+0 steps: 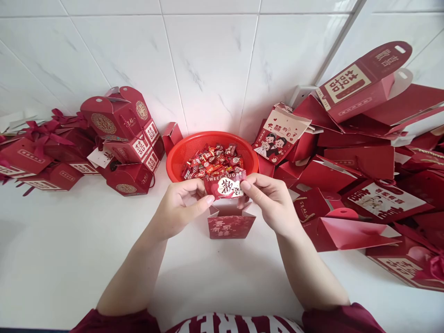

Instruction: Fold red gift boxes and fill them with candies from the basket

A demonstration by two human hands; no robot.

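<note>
A red wrapped candy (225, 187) with white lettering is stretched between my two hands. My left hand (183, 206) pinches its left end, and my right hand (268, 199) pinches its right end, thumbs towards me. Just below and behind the candy, a small dark red gift box (231, 226) stands on the white table with its top open. What lies inside the box cannot be seen. Right behind sits a red plastic basket (175, 159) holding many small wrapped candies (211, 162).
Filled-out red gift boxes (118, 125) with ribbons and cords are stacked on the left. A heap of red boxes and flat cartons (360, 162) covers the right side. The white table (86, 259) runs back to a tiled wall (208, 60).
</note>
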